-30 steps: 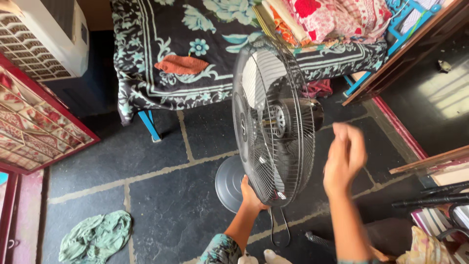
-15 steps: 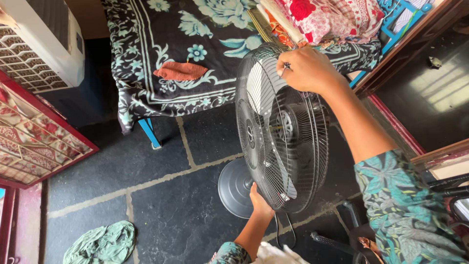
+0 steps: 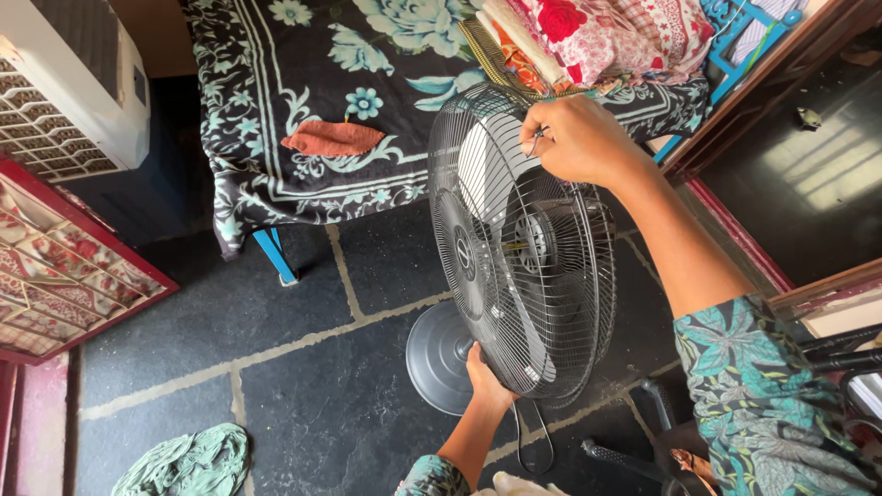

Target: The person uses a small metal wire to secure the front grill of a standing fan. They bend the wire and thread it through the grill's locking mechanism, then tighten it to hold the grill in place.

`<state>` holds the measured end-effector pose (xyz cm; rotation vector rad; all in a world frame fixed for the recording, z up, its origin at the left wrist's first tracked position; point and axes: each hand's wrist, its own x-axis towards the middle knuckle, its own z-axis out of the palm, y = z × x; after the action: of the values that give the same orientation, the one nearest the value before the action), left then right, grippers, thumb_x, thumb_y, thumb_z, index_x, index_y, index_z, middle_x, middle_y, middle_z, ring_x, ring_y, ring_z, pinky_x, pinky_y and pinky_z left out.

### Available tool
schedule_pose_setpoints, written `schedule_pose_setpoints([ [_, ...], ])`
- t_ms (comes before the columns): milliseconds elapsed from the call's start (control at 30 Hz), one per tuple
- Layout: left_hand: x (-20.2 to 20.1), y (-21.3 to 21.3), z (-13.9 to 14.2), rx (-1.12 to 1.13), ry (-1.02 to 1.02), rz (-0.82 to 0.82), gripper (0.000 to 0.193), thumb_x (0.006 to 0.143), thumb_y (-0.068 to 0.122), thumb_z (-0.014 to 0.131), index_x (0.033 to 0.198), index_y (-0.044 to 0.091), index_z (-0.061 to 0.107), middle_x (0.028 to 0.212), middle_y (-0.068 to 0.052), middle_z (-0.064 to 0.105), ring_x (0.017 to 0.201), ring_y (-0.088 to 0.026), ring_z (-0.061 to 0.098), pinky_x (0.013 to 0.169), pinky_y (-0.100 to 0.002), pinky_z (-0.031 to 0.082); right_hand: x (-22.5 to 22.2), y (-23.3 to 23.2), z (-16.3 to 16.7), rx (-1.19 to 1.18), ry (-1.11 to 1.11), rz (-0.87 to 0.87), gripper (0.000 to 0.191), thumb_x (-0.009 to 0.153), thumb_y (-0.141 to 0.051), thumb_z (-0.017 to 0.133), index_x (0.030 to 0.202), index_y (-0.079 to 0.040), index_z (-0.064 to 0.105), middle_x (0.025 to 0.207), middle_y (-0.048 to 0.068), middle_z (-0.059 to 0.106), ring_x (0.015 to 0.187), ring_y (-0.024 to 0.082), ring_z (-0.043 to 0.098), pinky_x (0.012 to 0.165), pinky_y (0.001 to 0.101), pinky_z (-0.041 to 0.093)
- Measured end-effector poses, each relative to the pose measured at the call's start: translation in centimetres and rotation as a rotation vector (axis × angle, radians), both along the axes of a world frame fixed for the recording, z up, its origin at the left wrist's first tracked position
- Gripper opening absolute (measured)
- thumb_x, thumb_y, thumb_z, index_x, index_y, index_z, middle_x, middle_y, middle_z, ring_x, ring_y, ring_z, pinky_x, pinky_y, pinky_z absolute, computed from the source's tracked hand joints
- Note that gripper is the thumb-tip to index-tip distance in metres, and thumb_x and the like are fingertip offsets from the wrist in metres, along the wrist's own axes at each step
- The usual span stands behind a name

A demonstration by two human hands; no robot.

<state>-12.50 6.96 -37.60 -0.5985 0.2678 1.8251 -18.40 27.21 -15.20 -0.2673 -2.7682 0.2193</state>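
no packages, signs or screens show. the only label is a small round grey badge at the centre of the wire fan guard, its marking too small to tell.

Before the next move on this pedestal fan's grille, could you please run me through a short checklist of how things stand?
1. Right hand grips the top rim of the fan's wire guard: ok.
2. Left hand steadies the guard's bottom edge: ok.
3. Blades stopped: ok, they show sharp, without blur.
4. Round base flat on the stone floor: ok.
5. Cord loops on the floor by the base; plugged in or not: cannot tell.
6. Guard clips released: cannot tell, too small to see.
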Motion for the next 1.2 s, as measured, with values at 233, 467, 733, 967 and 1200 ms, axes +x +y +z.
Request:
schedule_pose_setpoints([
  [233,0.0,-0.2,-0.9,-0.22,0.107,-0.18,0.076,0.093,0.066,0.031,0.141,0.013,0.056,0.14,-0.013,0.064,0.123,-0.041,0.06,0.096,-0.066,0.042,0.0,0.6,-0.4,-0.043,-0.031,-0.044,0.006,0.087,-0.008,0.073,0.089,-0.006,0.077,0.083,0.017,0.074,0.083,0.029,0.073,0.077,0.0431,0.055],
  [467,1.1,-1.3,-2.2,-0.015,0.145,0.138,0.062,0.1,0.047,0.033,0.134,0.002,0.058,0.127,-0.018,0.068,0.109,-0.037,0.069,0.093,-0.055,0.056,-0.1,1.2,-0.8,-0.084,-0.012,-0.017,0.009,0.084,-0.004,0.071,0.091,-0.004,0.076,0.083,0.016,0.074,0.077,0.029,0.072,0.074,0.0412,0.055],
  [733,1.2,-0.4,-2.3,-0.048,0.138,0.126,0.058,0.101,0.048,0.035,0.128,0.004,0.06,0.115,-0.014,0.07,0.095,-0.033,0.069,0.079,-0.051,0.058,-0.2,1.2,-0.9,-0.067,-0.033,-0.049,0.007,0.086,-0.005,0.071,0.09,-0.005,0.077,0.082,0.016,0.075,0.077,0.029,0.074,0.076,0.0416,0.056],
  [967,1.0,-0.2,-2.0,-0.042,0.132,0.11,0.062,0.1,0.052,0.036,0.133,0.005,0.058,0.12,-0.015,0.069,0.102,-0.034,0.069,0.083,-0.053,0.058,-0.1,0.5,-0.8,-0.123,-0.022,-0.07,0.006,0.086,-0.006,0.072,0.09,-0.005,0.076,0.084,0.016,0.075,0.086,0.029,0.076,0.076,0.0429,0.057],
  [1200,1.1,0.2,-2.7,-0.053,0.124,0.121,0.063,0.102,0.052,0.035,0.138,0.004,0.054,0.128,-0.016,0.067,0.11,-0.035,0.069,0.092,-0.053,0.058,-0.2,0.1,-0.7,-0.14,-0.003,-0.081,0.006,0.089,-0.011,0.074,0.09,-0.006,0.077,0.08,0.017,0.074,0.078,0.027,0.074,0.072,0.0422,0.056],
])
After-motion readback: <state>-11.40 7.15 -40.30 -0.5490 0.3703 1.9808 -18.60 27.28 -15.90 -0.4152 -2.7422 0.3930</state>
